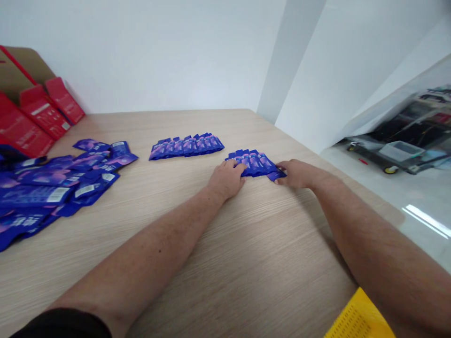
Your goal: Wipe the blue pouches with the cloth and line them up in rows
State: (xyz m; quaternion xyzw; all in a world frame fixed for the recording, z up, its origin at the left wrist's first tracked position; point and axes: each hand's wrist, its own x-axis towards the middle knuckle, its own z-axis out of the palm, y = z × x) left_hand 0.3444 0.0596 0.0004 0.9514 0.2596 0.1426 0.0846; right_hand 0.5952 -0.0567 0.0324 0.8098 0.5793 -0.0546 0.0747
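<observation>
A short row of overlapping blue sachets (259, 162) with pink and purple print lies on the table, between my two hands. My left hand (227, 178) is at the row's left end, its bent fingers over the end sachet and the thumb along the front edge. At the right end, my right hand (294, 173) pinches a blue sachet (273, 176) that sits low and partly under the row. A longer row of overlapping sachets (186, 145) lies farther back, left of my hands.
On the left is a loose heap of blue sachets (52, 180). Behind it stand red cartons (44, 115) with a brown cardboard flap (26, 65). The wooden table (246, 263) meets a white wall. Something yellow (359, 319) shows at lower right; a wheeled cart (391, 155) stands beyond.
</observation>
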